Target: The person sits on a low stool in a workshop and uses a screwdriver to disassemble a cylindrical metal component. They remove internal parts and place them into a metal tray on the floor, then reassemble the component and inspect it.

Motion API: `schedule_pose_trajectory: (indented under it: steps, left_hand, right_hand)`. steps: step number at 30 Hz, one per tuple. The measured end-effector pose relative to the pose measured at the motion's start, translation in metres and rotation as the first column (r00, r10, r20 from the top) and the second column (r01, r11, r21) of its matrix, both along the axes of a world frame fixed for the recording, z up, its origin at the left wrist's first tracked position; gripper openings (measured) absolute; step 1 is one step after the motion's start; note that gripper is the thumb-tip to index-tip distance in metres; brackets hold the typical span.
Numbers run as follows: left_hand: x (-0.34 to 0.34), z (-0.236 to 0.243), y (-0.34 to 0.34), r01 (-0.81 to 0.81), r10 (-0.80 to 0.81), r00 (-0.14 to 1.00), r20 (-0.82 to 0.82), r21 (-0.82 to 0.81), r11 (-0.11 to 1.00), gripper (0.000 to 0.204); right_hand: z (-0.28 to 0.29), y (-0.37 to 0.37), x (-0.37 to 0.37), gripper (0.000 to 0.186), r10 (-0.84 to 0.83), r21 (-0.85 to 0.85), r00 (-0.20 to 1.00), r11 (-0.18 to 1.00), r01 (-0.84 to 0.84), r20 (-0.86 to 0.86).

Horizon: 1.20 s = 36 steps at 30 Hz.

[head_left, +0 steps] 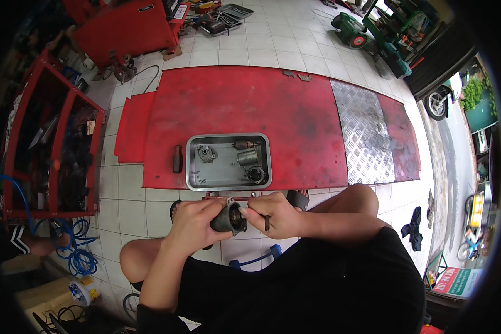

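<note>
My left hand (190,224) is wrapped round a grey metal cylindrical housing (224,220), its open end turned to the right. Close against that opening, my right hand (275,216) is closed on a thin dark rod-like tool (267,224); its fingers hide most of it, so its kind is unclear. Just beyond my hands, a metal tray (222,182) rests on the red platform. In it lie a small cast metal cover (207,154), a metal cylinder (248,157), a copper-coloured armature (244,145) and a round black part (255,175).
A dark-handled tool (177,159) lies left of the tray on the red platform (295,128). Its right part bears a metal tread plate (364,133). A red rack (55,145) and coiled blue hose (79,247) are at left; a green machine (349,30) stands far right.
</note>
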<state>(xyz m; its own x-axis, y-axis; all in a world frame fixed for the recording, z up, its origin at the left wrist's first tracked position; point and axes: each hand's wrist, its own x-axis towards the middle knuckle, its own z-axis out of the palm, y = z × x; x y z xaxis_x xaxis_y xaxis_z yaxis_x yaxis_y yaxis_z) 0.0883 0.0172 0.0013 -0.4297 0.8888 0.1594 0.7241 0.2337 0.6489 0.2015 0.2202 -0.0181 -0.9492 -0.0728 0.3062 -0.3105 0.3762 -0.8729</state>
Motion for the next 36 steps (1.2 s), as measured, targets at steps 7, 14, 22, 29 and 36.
schedule_pose_trajectory:
  steps: [7,14,22,29,36]
  left_hand:
    - [-0.003,-0.017,-0.006,-0.065,0.051,0.985,0.162,0.079,0.995,0.052]
    - [-0.010,-0.004,-0.003,-0.073,-0.042,0.941,0.336,0.322,0.944,0.050]
    - [-0.033,-0.011,0.001,-0.425,-0.055,0.643,0.764,0.416,0.804,0.033]
    - [-0.033,-0.017,0.010,-0.470,-0.037,0.702,0.711,0.502,0.726,0.038]
    - [-0.029,0.003,0.003,-0.280,-0.126,0.864,0.487,0.675,0.682,0.051]
  right_hand:
    - [0.017,0.010,-0.011,0.038,0.128,-0.021,0.982,0.992,-0.127,0.139]
    - [-0.030,0.047,-0.041,0.037,-0.156,-0.153,0.853,0.953,0.263,0.498]
    - [-0.177,0.003,-0.079,0.035,-0.260,0.254,0.682,0.961,0.112,0.684]
    - [-0.232,-0.026,-0.119,0.039,-0.558,0.490,0.550,0.824,0.283,0.622]
    - [-0.253,-0.005,-0.130,0.039,-0.599,0.529,0.545,0.793,0.302,0.586]
